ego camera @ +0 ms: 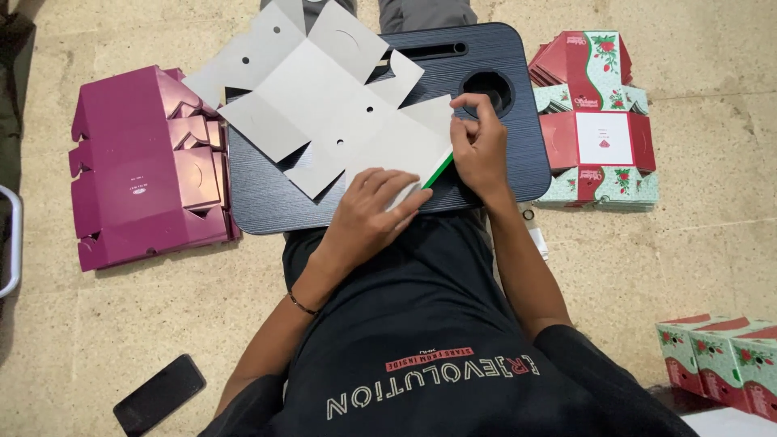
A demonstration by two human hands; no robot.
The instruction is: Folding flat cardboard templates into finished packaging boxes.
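Beige tiled floor [453, 283] carries, at far left, a stack of flat purple box blanks [142, 174] and a dark phone [159, 394] lying nearer the person. On the dark lap table [259, 202] at centre lies a grey unfolded cardboard blank [324, 97]; the left hand [368, 218] presses flat, fingers spread, on its near flap, while the right hand [479, 146], just beside it, pinches the flap's green-edged right border between thumb and fingers. Right of the table sit red-and-green printed blanks [599, 121], with three assembled boxes [720, 356] at lower right.
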